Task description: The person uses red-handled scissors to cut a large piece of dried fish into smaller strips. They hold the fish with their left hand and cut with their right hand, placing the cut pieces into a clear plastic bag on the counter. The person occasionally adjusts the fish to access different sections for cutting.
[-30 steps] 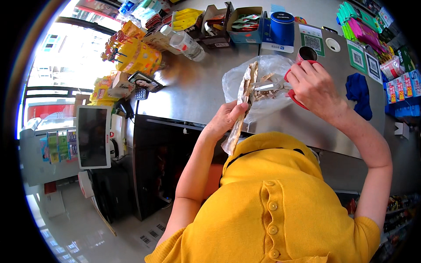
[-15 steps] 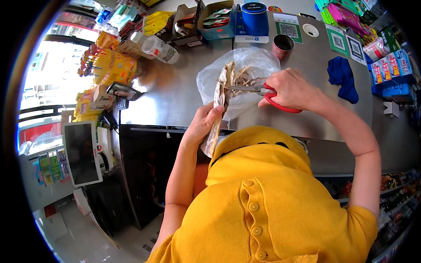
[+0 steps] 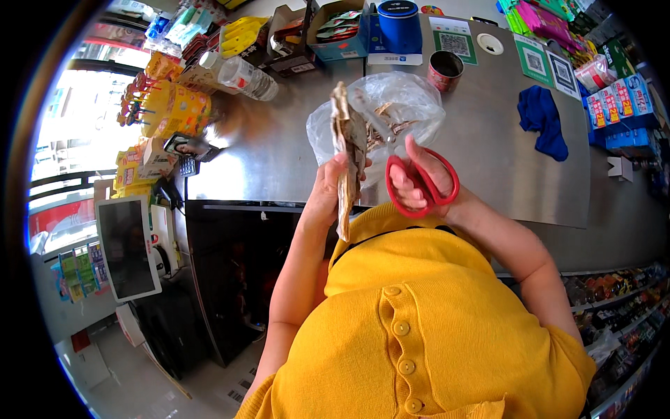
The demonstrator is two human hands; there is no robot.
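My left hand (image 3: 324, 193) is closed around a long, wrinkled, brown dried strip (image 3: 347, 133), which stands nearly upright over the counter's front edge. What kind of dried food it is, I cannot tell. My right hand (image 3: 427, 159) grips scissors (image 3: 452, 183) by their red handles, fingers through the loops. The blurred blades point up and left, apart from the strip as far as I can see. Behind both hands, a clear plastic bag (image 3: 412, 85) lies spread on the counter with thin brown cut pieces (image 3: 396, 126) on it.
The steel counter (image 3: 488, 126) carries an open tin (image 3: 444, 71), a blue canister (image 3: 399, 29), a water bottle (image 3: 248, 78) and a dark blue cloth (image 3: 541, 122). Boxes of packets (image 3: 340, 31) line the back. A phone (image 3: 190, 147) and a screen (image 3: 128, 246) are at left.
My right hand has drawn the scissors away from the strip and turned over, lowering toward my body with the palm side showing. My left hand still holds the strip, now more upright.
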